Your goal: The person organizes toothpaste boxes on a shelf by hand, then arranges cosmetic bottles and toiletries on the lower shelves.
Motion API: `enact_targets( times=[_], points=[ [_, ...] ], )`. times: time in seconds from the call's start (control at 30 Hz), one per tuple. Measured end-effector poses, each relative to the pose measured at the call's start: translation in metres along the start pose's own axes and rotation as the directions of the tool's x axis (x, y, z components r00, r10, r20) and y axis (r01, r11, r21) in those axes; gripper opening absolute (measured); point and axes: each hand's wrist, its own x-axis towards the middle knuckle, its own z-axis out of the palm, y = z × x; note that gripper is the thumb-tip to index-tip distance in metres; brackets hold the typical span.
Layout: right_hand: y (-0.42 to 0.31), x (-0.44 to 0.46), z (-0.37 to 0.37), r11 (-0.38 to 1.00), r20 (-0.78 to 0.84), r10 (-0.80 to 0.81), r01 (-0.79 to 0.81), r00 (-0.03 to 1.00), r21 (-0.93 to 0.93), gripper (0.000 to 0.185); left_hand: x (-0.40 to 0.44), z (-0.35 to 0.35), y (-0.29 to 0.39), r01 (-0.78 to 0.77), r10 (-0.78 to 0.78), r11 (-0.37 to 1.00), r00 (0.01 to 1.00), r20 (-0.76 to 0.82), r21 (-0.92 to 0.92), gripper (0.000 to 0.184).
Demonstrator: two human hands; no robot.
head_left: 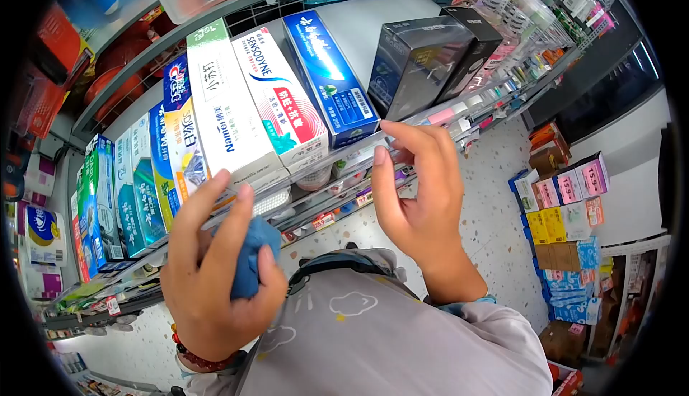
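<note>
A crumpled blue cloth [256, 256] is held in my left hand [219, 274], between the palm and thumb, with two fingers reaching toward the shelf's front edge. My right hand [423, 195] is at the front rail near the blue toothpaste box [330, 77], its thumb and index finger apart and nothing between them. The white Sensodyne box [280, 98] and a white-and-green box [231, 102] lie side by side left of the blue box. Further left are a blue-and-yellow box [172, 152] and teal boxes [140, 188].
Dark glossy boxes [416, 59] stand on the shelf right of the blue box. The metal shelf rail [359, 145] runs diagonally before my hands. Stacked cartons [567, 217] stand at the right on the speckled floor [481, 202]. Wire baskets fill the upper right.
</note>
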Motion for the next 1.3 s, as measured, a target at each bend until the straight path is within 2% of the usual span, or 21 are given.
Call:
enact_targets(
  times=[0.07, 0.17, 0.23, 0.43, 0.57, 0.67, 0.77, 0.93, 1.13, 1.2, 1.3],
  points=[
    [0.0, -0.004, 0.003, 0.994, 0.015, 0.098, -0.097, 0.995, -0.042, 0.038, -0.003, 0.003, 0.004, -0.02, 0.022, 0.998, 0.999, 0.023, -0.066, 0.059],
    [-0.001, -0.006, 0.017, 0.991, -0.014, 0.114, -0.115, 0.993, -0.068, 0.045, -0.004, 0.019, 0.008, -0.06, 0.063, 0.982, 0.998, 0.01, -0.18, 0.057],
    [-0.003, -0.007, 0.022, 0.985, -0.02, 0.124, -0.125, 0.992, -0.116, 0.052, -0.008, 0.026, 0.013, -0.064, 0.087, 0.964, 0.993, 0.081, -0.257, 0.057],
    [-0.01, -0.008, 0.03, 0.971, -0.053, 0.216, -0.22, 0.975, -0.09, 0.062, -0.016, 0.039, 0.02, -0.066, 0.131, 0.941, 0.975, 0.178, -0.331, 0.055],
    [-0.016, -0.009, 0.03, 0.957, -0.003, 0.265, -0.263, 0.964, -0.12, 0.062, -0.022, 0.044, 0.017, -0.073, 0.158, 0.927, 0.965, 0.207, -0.367, 0.053],
    [-0.017, -0.013, 0.033, 0.947, -0.021, 0.293, -0.293, 0.956, -0.129, 0.064, -0.026, 0.046, 0.016, 0.058, 0.129, 0.869, 0.932, 0.337, -0.492, 0.047],
    [-0.015, -0.02, 0.04, 0.939, -0.066, 0.313, -0.319, 0.947, -0.13, 0.068, -0.033, 0.063, 0.005, 0.01, 0.18, 0.837, 0.939, 0.293, -0.547, 0.043],
    [-0.013, -0.023, 0.05, 0.945, -0.152, 0.272, -0.293, 0.95, -0.146, 0.071, -0.043, 0.07, -0.007, 0.034, 0.194, 0.82, 0.923, 0.333, -0.572, 0.039],
    [-0.021, -0.02, 0.053, 0.912, -0.174, 0.339, -0.369, 0.924, -0.179, 0.07, -0.049, 0.068, -0.021, 0.082, 0.2, 0.801, 0.897, 0.394, -0.593, 0.037],
    [-0.028, -0.016, 0.051, 0.889, -0.14, 0.398, -0.419, 0.907, -0.183, 0.065, -0.049, 0.063, -0.023, 0.195, 0.162, 0.776, 0.857, 0.49, -0.599, 0.035],
    [-0.025, -0.019, 0.056, 0.888, -0.173, 0.393, -0.421, 0.903, -0.185, 0.065, -0.049, 0.063, -0.029, 0.206, 0.171, 0.768, 0.846, 0.505, -0.606, 0.035]
  ],
)
